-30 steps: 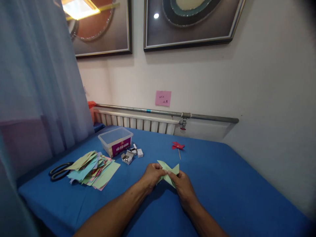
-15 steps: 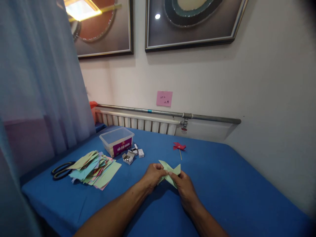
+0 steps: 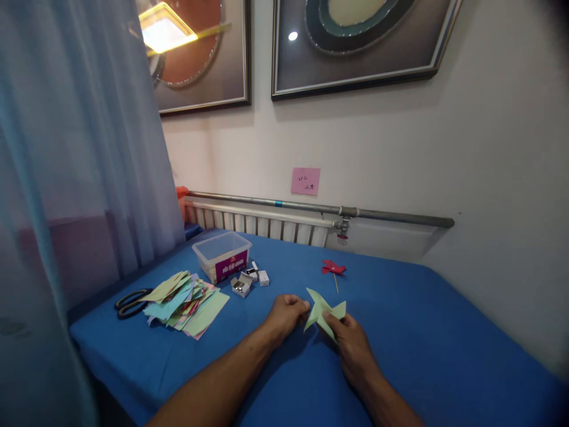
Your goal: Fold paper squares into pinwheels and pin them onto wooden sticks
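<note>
A light green paper pinwheel (image 3: 320,313) is in my right hand (image 3: 351,341), thumb on its folded centre and fingers behind. Its points stick out to the left, top and right. My left hand (image 3: 288,315) is just left of the pinwheel, apart from it, with thumb and forefinger pinched together. Whether something small is between those fingertips cannot be made out. Beyond my hands a red pinwheel (image 3: 333,268) on a thin stick lies on the blue cloth.
Coloured paper pieces (image 3: 184,305) lie in a pile at left, beside black-handled scissors (image 3: 132,302). Behind them stands a clear plastic tub (image 3: 222,252) with a purple label. Near it are an opened small box (image 3: 241,284) with shiny bits and another white box (image 3: 264,278). A blue curtain (image 3: 89,148) hangs at left.
My left hand has let go of the green pinwheel and drawn off to its left. The right hand alone now holds it. The view has shifted slightly left.
</note>
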### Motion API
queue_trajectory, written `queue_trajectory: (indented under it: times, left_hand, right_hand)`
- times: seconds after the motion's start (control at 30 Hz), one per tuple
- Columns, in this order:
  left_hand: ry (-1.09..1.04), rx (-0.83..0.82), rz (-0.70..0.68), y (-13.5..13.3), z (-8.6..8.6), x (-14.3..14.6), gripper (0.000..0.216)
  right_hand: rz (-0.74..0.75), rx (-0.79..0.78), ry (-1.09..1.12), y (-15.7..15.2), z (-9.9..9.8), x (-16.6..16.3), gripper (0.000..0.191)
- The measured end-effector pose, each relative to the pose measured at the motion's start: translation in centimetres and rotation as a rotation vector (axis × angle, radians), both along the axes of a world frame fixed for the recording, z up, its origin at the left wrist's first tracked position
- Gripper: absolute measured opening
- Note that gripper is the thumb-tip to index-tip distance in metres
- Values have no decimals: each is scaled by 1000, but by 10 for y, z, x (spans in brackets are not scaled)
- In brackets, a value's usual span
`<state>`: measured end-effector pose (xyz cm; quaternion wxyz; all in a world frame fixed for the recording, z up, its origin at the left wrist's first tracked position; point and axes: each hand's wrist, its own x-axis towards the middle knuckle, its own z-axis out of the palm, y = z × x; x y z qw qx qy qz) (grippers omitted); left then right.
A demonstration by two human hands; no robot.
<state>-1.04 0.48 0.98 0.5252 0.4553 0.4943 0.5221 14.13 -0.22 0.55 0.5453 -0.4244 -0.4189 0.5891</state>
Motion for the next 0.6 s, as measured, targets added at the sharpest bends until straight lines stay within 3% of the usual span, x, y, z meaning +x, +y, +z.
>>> queue_trajectory:
  times: [0.1, 0.17, 0.27, 0.37, 0.47, 0.6]
  left_hand:
    - [144, 5, 76, 6, -3, -3, 17]
    - [280, 118, 132, 9, 2, -16, 12]
    - [551, 327, 348, 8, 21, -57, 11]
    - [803, 265, 603, 3, 39, -110, 10]
    - [1038, 105, 562, 0, 43, -146, 11]
    - [1226, -75, 424, 6, 36, -149, 9]
  right_hand:
    - [-11, -15, 6, 0, 1, 1, 38]
    - [-18, -17, -12, 0, -1, 2, 38]
    - [-10, -25, -28, 0, -4, 2, 37]
    - [-9, -33, -37, 1, -6, 3, 37]
    - [-10, -33, -47, 3, -8, 4, 37]
    - [5, -17, -60, 3, -9, 5, 37]
